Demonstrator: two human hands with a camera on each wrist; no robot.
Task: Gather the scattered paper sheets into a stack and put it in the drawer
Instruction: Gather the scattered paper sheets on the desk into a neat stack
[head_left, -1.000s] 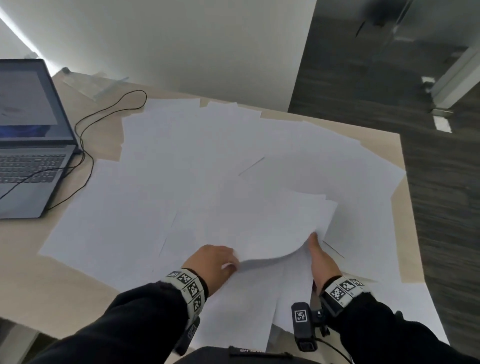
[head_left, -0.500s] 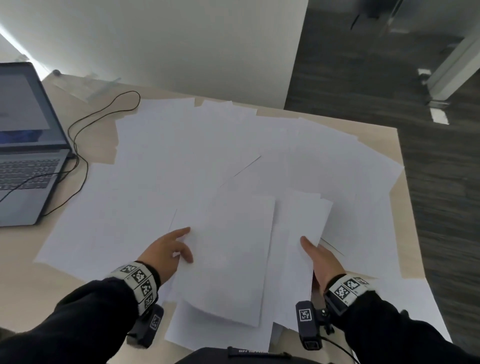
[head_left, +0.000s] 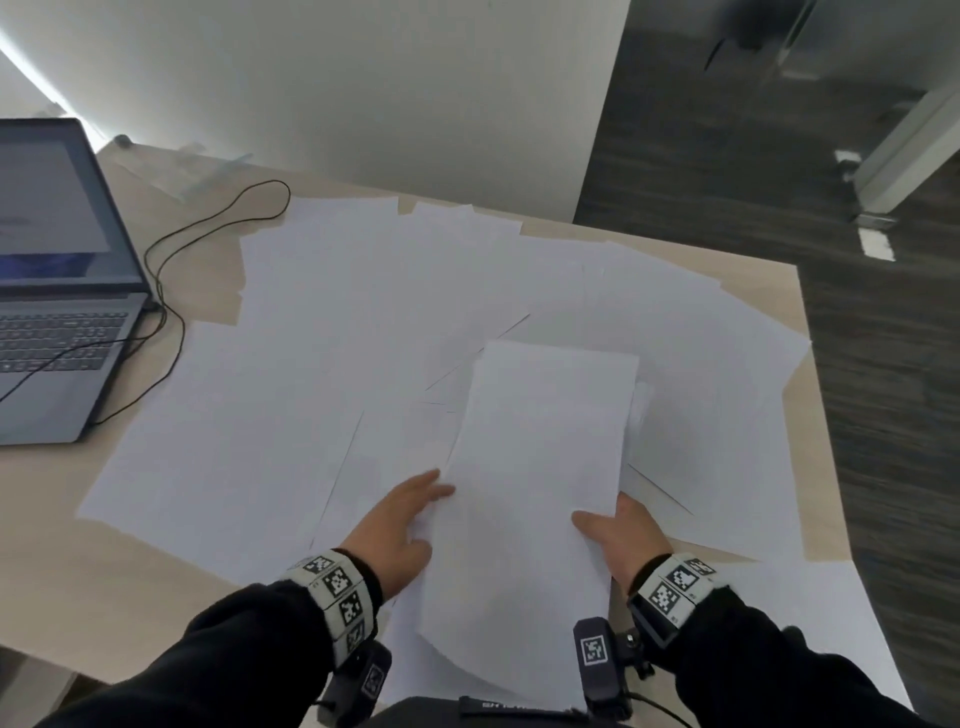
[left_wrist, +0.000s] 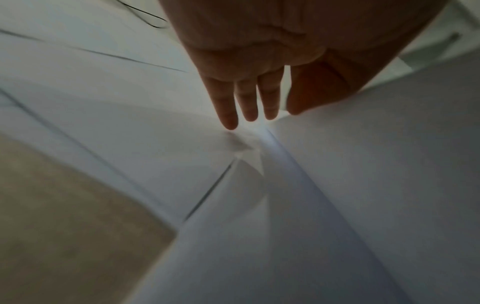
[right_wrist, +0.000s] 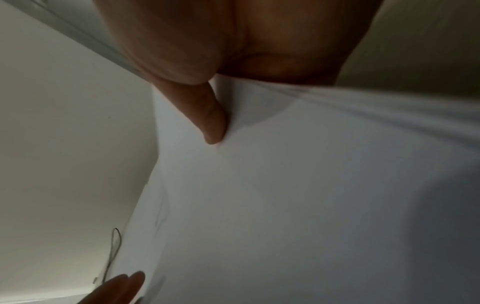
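Scattered white paper sheets (head_left: 322, 415) cover the pale wooden counter (head_left: 815, 467); right hand (head_left: 626, 540) pinches the small gathered stack (head_left: 535, 493), long axis pointing away, while left hand (head_left: 397, 525), apparently flat-fingered, touches its left edge.

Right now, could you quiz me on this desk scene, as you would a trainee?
1. True or false: the right hand holds a bundle of sheets with its thumb on top.
2. What lies on the desk left of the scattered papers? A) a laptop B) a stapler C) a mug
3. Fill in: the left hand has its fingers ____ at the bundle's left edge.

Key
1. True.
2. A, the laptop, lid up, with a black cable looping beside it.
3. Straight; the left wrist view shows the fingers stretched out over the papers.
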